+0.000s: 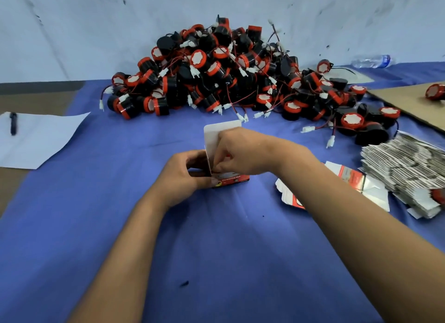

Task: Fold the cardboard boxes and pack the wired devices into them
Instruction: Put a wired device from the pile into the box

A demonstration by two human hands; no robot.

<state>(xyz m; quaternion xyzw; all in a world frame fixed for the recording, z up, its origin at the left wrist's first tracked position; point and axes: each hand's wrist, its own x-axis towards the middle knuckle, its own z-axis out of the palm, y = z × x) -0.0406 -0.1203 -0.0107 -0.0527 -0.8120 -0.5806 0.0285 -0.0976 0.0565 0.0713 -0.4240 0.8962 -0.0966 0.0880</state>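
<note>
**Box being folded up, nothing packed yet**

The bench [216,250], draped in blue cloth, carries everything. At its far edge against the wall lies the heap of devices [231,74]: black and red drums with red-black wires and white plugs, tangled loosely together. To the right sits a stack of flat boxes [404,168], unfolded, with one loose blank [349,185] lying just beside it, nearer the hands. A cardboard sheet [409,103] at the right edge holds a single device. On the left lie a paper [36,139] with a pen [13,123] on it; a bottle [372,61] lies at the back right.

In the middle stands the box [228,178] in hand, red-printed side toward the camera, its white flap [221,130] raised upright. The left hand [185,173] has its grip curled round the box's left end, steadying it. The right hand [238,151] pinches the top edge near the flap's hinge, fingers bunched over the opening.

The step looks like forming or tucking the box's flaps. Whether anything is inside cannot be told; the hands cover the opening. If it is empty, the next move calls for freeing one hand to pull a device clear of the tangle, wire included, while the other keeps the box open.
</note>
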